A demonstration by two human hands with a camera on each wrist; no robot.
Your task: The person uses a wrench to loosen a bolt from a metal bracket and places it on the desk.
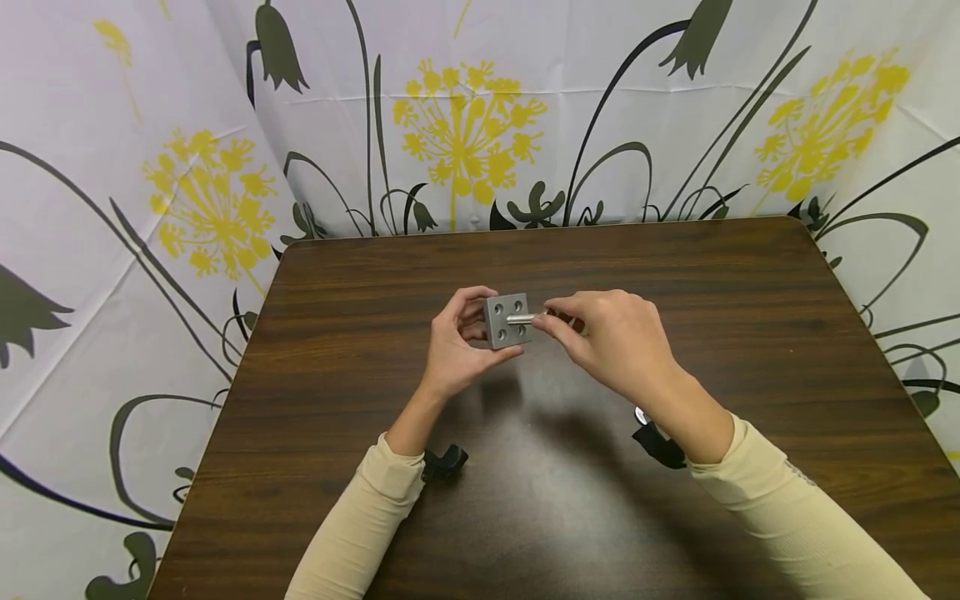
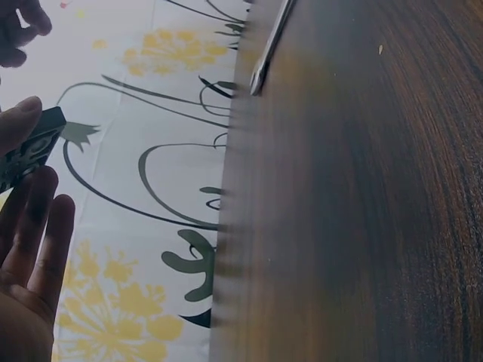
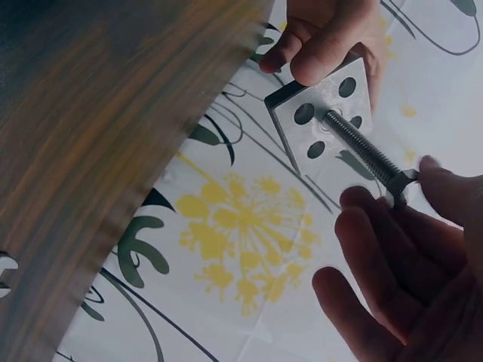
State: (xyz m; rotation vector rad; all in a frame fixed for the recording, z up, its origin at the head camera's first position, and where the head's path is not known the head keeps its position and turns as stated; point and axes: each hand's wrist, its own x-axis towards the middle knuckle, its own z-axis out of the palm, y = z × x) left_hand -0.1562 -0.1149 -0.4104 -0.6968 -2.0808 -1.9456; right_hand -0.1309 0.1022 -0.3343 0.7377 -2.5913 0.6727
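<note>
My left hand [image 1: 459,346] grips a square grey metal block [image 1: 496,325] by its edges, thumb on one side and fingers on the other. Several round holes pierce its face. From the middle of that face a threaded bolt [image 3: 362,147] sticks out, its tip at the centre hole. At the bolt's outer end, thumb and fingertips of my right hand [image 1: 618,337] pinch the head [image 3: 401,185]. Both hands hold these parts up over the table. In the left wrist view, the block [image 2: 34,151] shows only at the left edge.
A dark wood-grain table [image 1: 337,333] lies beneath the hands. On it, an open-ended wrench [image 3: 6,273] shows at the right wrist view's left edge, and a long metal tool [image 2: 270,49] in the left wrist view. A flower-printed curtain [image 1: 337,125] hangs behind.
</note>
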